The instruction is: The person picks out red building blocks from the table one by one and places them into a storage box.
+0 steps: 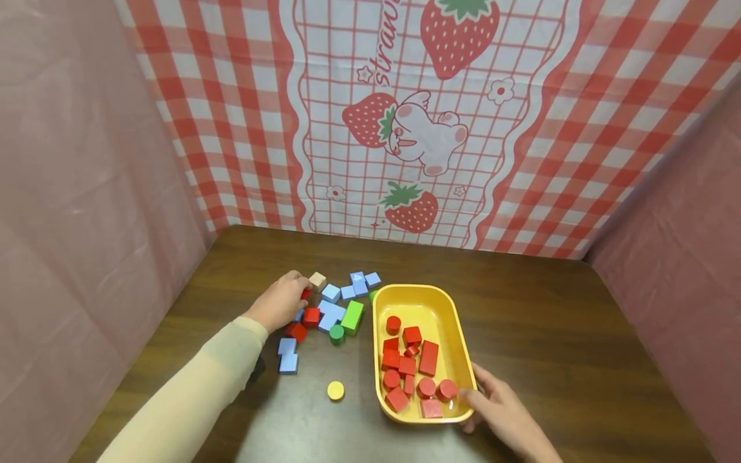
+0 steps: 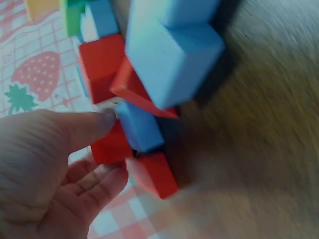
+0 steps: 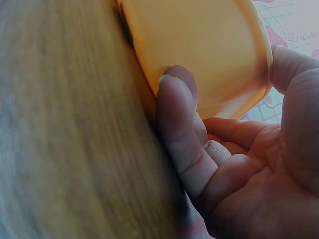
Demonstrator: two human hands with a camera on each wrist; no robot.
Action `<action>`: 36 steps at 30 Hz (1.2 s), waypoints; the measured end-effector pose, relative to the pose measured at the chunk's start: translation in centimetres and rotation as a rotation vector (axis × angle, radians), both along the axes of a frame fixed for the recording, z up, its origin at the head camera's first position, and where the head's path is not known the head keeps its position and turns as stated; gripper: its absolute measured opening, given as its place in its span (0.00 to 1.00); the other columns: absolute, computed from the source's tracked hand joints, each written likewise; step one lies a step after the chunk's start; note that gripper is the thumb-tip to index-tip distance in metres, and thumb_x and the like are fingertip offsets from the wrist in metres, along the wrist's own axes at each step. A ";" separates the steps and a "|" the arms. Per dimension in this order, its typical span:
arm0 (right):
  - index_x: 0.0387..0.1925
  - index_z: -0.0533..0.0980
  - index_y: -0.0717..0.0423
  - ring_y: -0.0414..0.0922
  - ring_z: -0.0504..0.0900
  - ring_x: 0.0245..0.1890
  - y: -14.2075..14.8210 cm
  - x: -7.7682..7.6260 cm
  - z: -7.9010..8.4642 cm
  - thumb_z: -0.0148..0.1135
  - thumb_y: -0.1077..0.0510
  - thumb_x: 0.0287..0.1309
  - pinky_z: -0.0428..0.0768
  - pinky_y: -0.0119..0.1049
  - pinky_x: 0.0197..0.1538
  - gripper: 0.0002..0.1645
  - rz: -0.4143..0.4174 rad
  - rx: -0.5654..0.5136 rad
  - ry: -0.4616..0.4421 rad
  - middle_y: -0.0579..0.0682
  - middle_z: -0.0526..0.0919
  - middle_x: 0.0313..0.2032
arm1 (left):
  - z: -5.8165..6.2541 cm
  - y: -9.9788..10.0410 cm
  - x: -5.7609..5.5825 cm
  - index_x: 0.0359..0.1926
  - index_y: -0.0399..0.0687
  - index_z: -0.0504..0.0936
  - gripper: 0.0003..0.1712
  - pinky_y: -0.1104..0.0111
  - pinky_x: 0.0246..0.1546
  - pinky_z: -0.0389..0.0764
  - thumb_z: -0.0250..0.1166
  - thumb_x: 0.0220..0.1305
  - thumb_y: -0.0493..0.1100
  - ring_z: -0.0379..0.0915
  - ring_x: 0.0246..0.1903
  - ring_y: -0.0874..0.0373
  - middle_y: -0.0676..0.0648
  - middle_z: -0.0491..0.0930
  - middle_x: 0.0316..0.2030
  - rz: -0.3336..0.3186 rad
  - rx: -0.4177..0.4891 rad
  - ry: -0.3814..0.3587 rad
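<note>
My left hand (image 1: 282, 301) is at the left of a group of blocks. In the left wrist view, its thumb and fingers pinch a red block (image 2: 110, 145), with a blue block (image 2: 139, 127) and another red block (image 2: 154, 174) right beside it. My right hand (image 1: 502, 411) grips the near right corner of a yellow bin (image 1: 463, 334), thumb over the rim and fingers (image 3: 177, 107) against the outer wall. Several red blocks (image 1: 428, 358), both cubes and cylinders, lie inside the bin, mostly at its near end.
Light blue blocks (image 1: 331, 310), a bright green block (image 1: 352, 317), a dark green cylinder (image 1: 337, 334) and a plain wooden cube (image 1: 318, 280) lie left of the bin. Nearer the front is a yellow disc (image 1: 336, 391). A strawberry-print cloth (image 1: 405, 161) hangs behind the table.
</note>
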State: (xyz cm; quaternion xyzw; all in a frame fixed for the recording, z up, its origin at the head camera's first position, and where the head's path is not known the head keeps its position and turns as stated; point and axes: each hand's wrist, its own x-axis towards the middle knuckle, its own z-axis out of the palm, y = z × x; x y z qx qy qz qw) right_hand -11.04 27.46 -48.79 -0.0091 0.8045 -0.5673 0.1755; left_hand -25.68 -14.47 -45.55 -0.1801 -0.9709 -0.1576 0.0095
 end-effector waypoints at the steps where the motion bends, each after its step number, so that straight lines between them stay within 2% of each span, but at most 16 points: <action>1: 0.73 0.54 0.63 0.57 0.80 0.20 0.0 0.0 0.0 0.60 0.56 0.66 0.83 0.40 0.29 0.41 -0.002 0.004 0.002 0.59 0.84 0.28 | 0.3 0.3 0.1 0.50 0.37 0.82 0.18 0.53 0.51 0.79 0.72 0.59 0.38 0.72 0.45 0.49 0.38 0.76 0.48 0.003 0.020 0.010; 3: 0.73 0.54 0.63 0.57 0.80 0.19 -0.1 0.0 0.0 0.60 0.56 0.66 0.83 0.40 0.29 0.41 -0.004 0.009 0.004 0.59 0.84 0.28 | 1.1 1.3 0.7 0.48 0.38 0.81 0.17 0.55 0.49 0.80 0.72 0.57 0.37 0.72 0.44 0.50 0.40 0.77 0.47 -0.007 0.062 0.056; 5: 0.73 0.55 0.63 0.57 0.80 0.19 -0.1 0.0 0.1 0.60 0.55 0.66 0.83 0.39 0.30 0.41 -0.007 0.017 0.004 0.58 0.84 0.27 | 2.1 3.1 1.7 0.48 0.40 0.81 0.17 0.59 0.47 0.81 0.71 0.57 0.37 0.71 0.43 0.54 0.44 0.78 0.45 -0.050 0.119 0.099; 8: 0.73 0.55 0.63 0.57 0.80 0.19 -0.1 -0.1 0.2 0.61 0.55 0.65 0.83 0.38 0.30 0.41 -0.008 0.027 0.000 0.58 0.84 0.27 | 3.5 6.8 4.3 0.48 0.44 0.81 0.16 0.64 0.43 0.81 0.70 0.58 0.39 0.70 0.41 0.60 0.49 0.78 0.44 -0.209 0.181 0.128; 10: 0.73 0.55 0.64 0.56 0.80 0.20 -0.2 -0.1 0.3 0.61 0.54 0.65 0.83 0.38 0.30 0.42 -0.005 0.033 -0.003 0.58 0.84 0.28 | 4.0 9.6 6.4 0.47 0.47 0.82 0.15 0.68 0.44 0.80 0.70 0.59 0.41 0.69 0.41 0.64 0.53 0.78 0.43 -0.366 0.192 0.103; 12: 0.73 0.54 0.63 0.57 0.81 0.20 -0.2 -0.1 0.3 0.60 0.55 0.65 0.83 0.39 0.29 0.41 0.001 0.025 -0.003 0.58 0.85 0.28 | 4.0 12.1 8.4 0.47 0.49 0.82 0.13 0.73 0.44 0.78 0.69 0.60 0.42 0.68 0.40 0.67 0.56 0.77 0.42 -0.524 0.174 0.050; 14: 0.73 0.55 0.62 0.57 0.80 0.20 -0.2 -0.1 0.3 0.60 0.56 0.66 0.83 0.40 0.28 0.40 0.009 0.013 0.005 0.59 0.84 0.29 | 3.7 14.2 9.9 0.46 0.53 0.82 0.12 0.77 0.45 0.76 0.68 0.61 0.43 0.67 0.39 0.70 0.59 0.77 0.41 -0.644 0.131 -0.014; 16: 0.73 0.56 0.62 0.57 0.80 0.20 -0.3 -0.2 0.3 0.60 0.57 0.66 0.84 0.42 0.27 0.39 0.014 -0.004 0.016 0.60 0.84 0.31 | 3.1 15.7 10.8 0.44 0.56 0.82 0.09 0.80 0.43 0.75 0.67 0.63 0.44 0.66 0.37 0.72 0.60 0.76 0.38 -0.708 0.076 -0.032; 18: 0.73 0.57 0.62 0.57 0.80 0.20 -0.3 -0.2 0.2 0.59 0.58 0.67 0.84 0.42 0.26 0.38 0.016 -0.018 0.023 0.61 0.83 0.32 | 2.6 16.7 11.4 0.42 0.58 0.82 0.05 0.81 0.42 0.74 0.66 0.65 0.46 0.66 0.35 0.72 0.62 0.75 0.36 -0.725 0.028 -0.040; 22: 0.73 0.57 0.62 0.57 0.80 0.20 -0.3 -0.1 0.1 0.59 0.58 0.67 0.83 0.42 0.27 0.38 0.014 -0.018 0.017 0.61 0.83 0.32 | 2.1 16.8 11.6 0.41 0.58 0.83 0.05 0.79 0.43 0.74 0.63 0.68 0.50 0.67 0.35 0.70 0.62 0.76 0.34 -0.716 -0.006 -0.011; 24: 0.73 0.56 0.62 0.57 0.80 0.20 -0.2 -0.1 0.1 0.59 0.58 0.66 0.83 0.41 0.28 0.38 0.005 -0.005 0.005 0.60 0.84 0.31 | 2.1 16.1 11.4 0.43 0.58 0.83 0.07 0.77 0.46 0.74 0.62 0.69 0.51 0.68 0.38 0.69 0.61 0.77 0.37 -0.702 -0.011 0.035; 26: 0.73 0.55 0.62 0.57 0.80 0.20 -0.2 0.0 0.0 0.59 0.57 0.66 0.82 0.40 0.29 0.39 -0.007 0.010 -0.009 0.59 0.84 0.31 | 2.0 14.9 11.0 0.45 0.57 0.83 0.09 0.73 0.49 0.75 0.62 0.69 0.51 0.68 0.42 0.67 0.59 0.78 0.40 -0.658 -0.002 0.112; 29: 0.73 0.54 0.63 0.56 0.80 0.21 -0.3 -0.1 -0.1 0.60 0.55 0.66 0.82 0.39 0.30 0.41 -0.023 0.031 -0.022 0.58 0.84 0.33 | 1.7 11.8 9.6 0.46 0.54 0.83 0.09 0.68 0.49 0.76 0.64 0.67 0.48 0.69 0.45 0.62 0.56 0.79 0.43 -0.523 0.016 0.247; 32: 0.73 0.54 0.63 0.56 0.80 0.20 -0.3 -0.1 -0.1 0.60 0.55 0.66 0.82 0.39 0.30 0.42 -0.027 0.035 -0.025 0.58 0.84 0.33 | 1.1 7.7 7.7 0.44 0.50 0.83 0.09 0.62 0.45 0.77 0.66 0.65 0.45 0.70 0.43 0.57 0.51 0.80 0.43 -0.338 0.011 0.342; 34: 0.73 0.54 0.62 0.57 0.80 0.20 -0.3 -0.1 0.0 0.60 0.55 0.66 0.82 0.39 0.29 0.41 -0.024 0.030 -0.021 0.58 0.84 0.32 | 0.7 5.0 6.4 0.43 0.48 0.83 0.08 0.59 0.44 0.76 0.67 0.63 0.43 0.70 0.42 0.53 0.49 0.81 0.42 -0.222 -0.024 0.367; 36: 0.73 0.55 0.62 0.57 0.80 0.20 -0.3 -0.1 0.0 0.60 0.55 0.66 0.82 0.39 0.29 0.41 -0.017 0.023 -0.016 0.59 0.84 0.30 | 0.3 2.8 5.5 0.42 0.47 0.84 0.09 0.58 0.42 0.75 0.69 0.61 0.42 0.69 0.39 0.51 0.48 0.82 0.41 -0.140 -0.054 0.338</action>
